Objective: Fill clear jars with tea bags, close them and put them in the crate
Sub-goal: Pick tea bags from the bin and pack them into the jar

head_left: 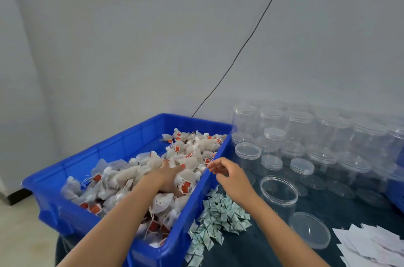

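Tea bags (153, 170) fill the blue bin (72, 170) at about nine o'clock from our hands, a loose heap of white pouches with orange tags. Our left hand (169, 176) is pushed down into that heap; its fingers are buried, so we cannot tell whether they hold any bags. Our right hand (229, 176) hovers just over the bin's right wall with fingers loosely curled and holding nothing.

At three o'clock from the right hand stands an open jar (278, 193), apparently with nothing in it, and its lid (310, 229) lies flat at about five o'clock from it. We judge the task to be at the start of filling this jar: no bag is in it, it is not closed, and nothing is crated. Many more clear jars (328, 135), most with lids on, crowd the table from twelve to three o'clock, all seemingly unfilled.

Small green-and-white sachets (218, 216) lie piled beside the bin, and white paper slips (371, 245) sit at the lower right. The table (251, 249) is dark, the wall (153, 59) pale grey, with a black cable (247, 41) running up it.
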